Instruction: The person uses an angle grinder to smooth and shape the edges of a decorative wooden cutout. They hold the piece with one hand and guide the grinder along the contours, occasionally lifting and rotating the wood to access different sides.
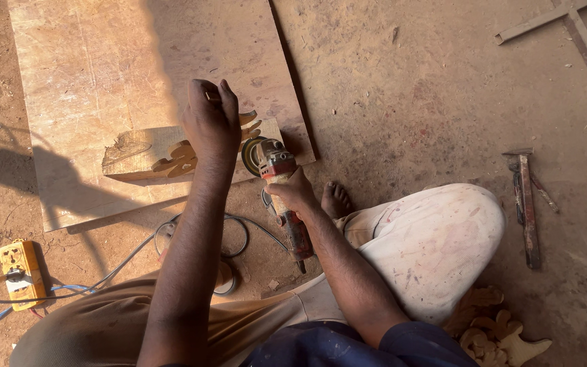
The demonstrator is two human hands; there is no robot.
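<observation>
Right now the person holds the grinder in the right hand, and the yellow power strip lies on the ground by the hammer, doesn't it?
Not quite. The head view shows the right hand on the grinder, but the yellow power strip lies on the far left, across from the hammer on the right.

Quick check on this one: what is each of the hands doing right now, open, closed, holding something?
Left hand: closed, pressing the carved wooden piece down on the wood block.
Right hand: closed around the angle grinder.

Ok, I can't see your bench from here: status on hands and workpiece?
Left hand gripping carved wooden piece on board. Right hand holding red angle grinder, disc beside the piece. Black cable looped near knees.
</observation>
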